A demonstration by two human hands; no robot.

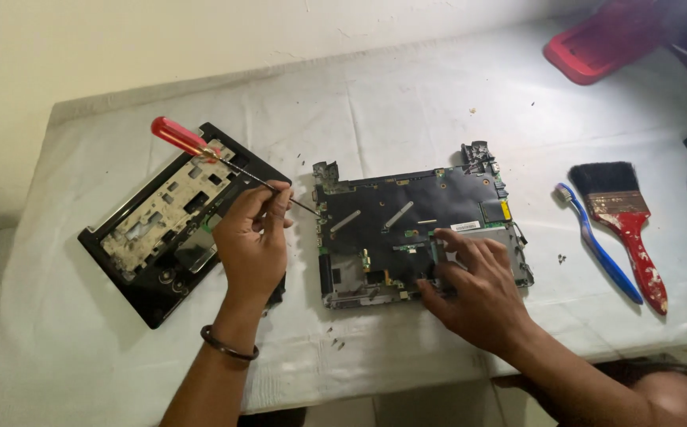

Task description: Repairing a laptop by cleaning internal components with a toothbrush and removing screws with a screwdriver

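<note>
My left hand (pixel 252 241) grips the metal shaft of a red-handled screwdriver (pixel 179 137), whose tip rests at the left edge of an opened laptop base (pixel 395 213) with its dark circuit board exposed. My right hand (pixel 474 289) lies flat on the lower right part of that board, fingers spread over it. A dark bracelet sits on my left wrist.
A removed black laptop cover (pixel 150 257) lies to the left on the white cloth-covered table (pixel 407 103). A blue toothbrush (pixel 596 245) and a red-handled paintbrush (pixel 624 217) lie at right. A red container (pixel 596 43) sits far right. Several small screws (pixel 335 341) lie near the front edge.
</note>
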